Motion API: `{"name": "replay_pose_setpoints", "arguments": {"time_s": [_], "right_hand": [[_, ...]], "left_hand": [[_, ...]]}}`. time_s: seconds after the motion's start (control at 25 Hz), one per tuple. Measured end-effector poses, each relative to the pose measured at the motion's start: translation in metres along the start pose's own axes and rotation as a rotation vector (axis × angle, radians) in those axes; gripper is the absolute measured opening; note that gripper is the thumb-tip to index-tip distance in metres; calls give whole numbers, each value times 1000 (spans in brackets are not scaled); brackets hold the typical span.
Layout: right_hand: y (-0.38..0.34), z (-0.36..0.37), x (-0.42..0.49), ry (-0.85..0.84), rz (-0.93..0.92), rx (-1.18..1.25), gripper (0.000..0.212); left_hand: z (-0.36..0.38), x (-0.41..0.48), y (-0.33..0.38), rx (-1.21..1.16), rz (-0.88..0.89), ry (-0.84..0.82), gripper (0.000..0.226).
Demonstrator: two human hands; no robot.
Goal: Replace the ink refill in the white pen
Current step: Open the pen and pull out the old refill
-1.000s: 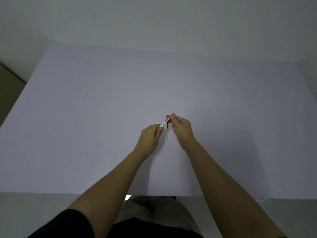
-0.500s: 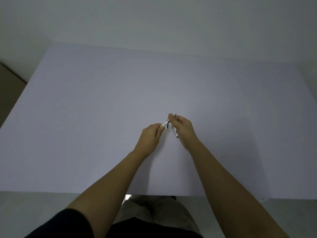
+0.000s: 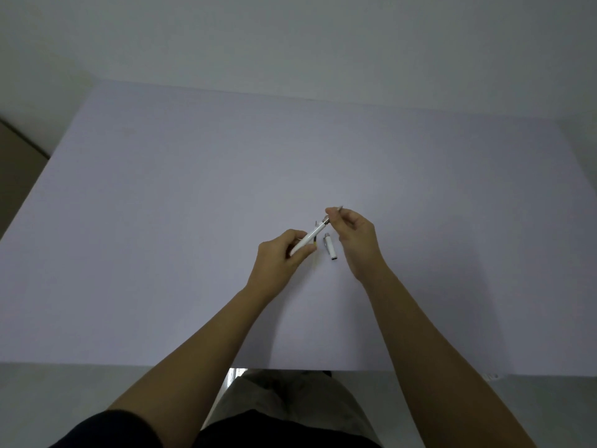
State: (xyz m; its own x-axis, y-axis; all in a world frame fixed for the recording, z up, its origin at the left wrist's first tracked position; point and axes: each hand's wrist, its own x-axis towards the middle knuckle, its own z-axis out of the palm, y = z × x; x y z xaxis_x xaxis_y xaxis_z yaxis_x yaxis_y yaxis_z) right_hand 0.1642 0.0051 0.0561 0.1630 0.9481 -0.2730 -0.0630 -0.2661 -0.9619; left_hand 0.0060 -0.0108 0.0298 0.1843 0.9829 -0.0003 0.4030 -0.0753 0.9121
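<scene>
Head view: white pen [image 3: 309,238] slants up-right between hands

I see my own two forearms bare from elbow to wrist, with no watch, ring or band on either hand. A dark, near-black short sleeve [image 3: 106,430] shows at the left upper arm. Below, grey-beige trousers [image 3: 284,394] cover my lap under a dark shirt hem [image 3: 284,430].

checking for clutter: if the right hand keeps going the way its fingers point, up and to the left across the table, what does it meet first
Nothing, as far as this view shows: beyond the right hand and the thin refill it pinches lies only bare table. Depth is unclear.
</scene>
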Motion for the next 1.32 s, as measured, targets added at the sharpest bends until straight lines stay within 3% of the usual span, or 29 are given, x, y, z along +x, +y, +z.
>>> {"name": "replay_pose_setpoints", "arguments": {"time_s": [0.2,0.36,0.52,0.68,0.84,0.96,1.12,1.32], "right_hand": [[-5,-2,-2,-118,-7,22,19],[-8,5,-4,-23,12,9,11],[-9,5,-4,-130,69,43,16],[-10,5,-2,-20,48,12,10],[-9,5,-2,-51,128,130,13],[-8,4,-2,13,67,8,15],[-10,3,0,-59,99,118,17],[-14,5,0,2,102,-52,15]], "left_hand": [[-2,0,3,32,44,109,9],[-2,0,5,64,79,130,12],[-1,-1,7,58,83,150,10],[1,-1,7,80,97,157,11],[0,1,6,104,105,173,12],[1,0,6,121,116,162,13],[2,1,4,119,97,170,13],[6,2,4,116,102,165,12]]}}
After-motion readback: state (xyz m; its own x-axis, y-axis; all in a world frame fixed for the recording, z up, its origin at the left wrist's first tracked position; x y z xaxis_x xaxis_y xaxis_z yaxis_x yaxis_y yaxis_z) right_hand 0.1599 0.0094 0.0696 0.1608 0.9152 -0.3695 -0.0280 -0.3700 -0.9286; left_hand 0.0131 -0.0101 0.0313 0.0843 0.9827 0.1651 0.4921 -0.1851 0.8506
